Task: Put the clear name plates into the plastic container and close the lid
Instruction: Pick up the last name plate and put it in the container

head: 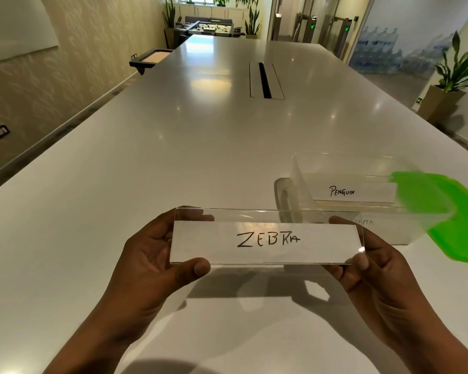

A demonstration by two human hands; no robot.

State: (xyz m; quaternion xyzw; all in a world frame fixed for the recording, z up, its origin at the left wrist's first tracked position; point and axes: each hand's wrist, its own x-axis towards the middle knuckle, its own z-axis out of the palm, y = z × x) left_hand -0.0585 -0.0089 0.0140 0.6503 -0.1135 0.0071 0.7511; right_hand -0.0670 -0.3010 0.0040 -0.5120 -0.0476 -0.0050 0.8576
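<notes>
Head: both hands (152, 255) grip ZEBRA plate (268, 242).

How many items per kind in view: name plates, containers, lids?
Clear name plates: 3. These are the ZEBRA plate, held, the PENGUIN plate in the container, and a third plate with its label mostly hidden.
Plastic container: 1
Green lid: 1
Total: 5
</notes>
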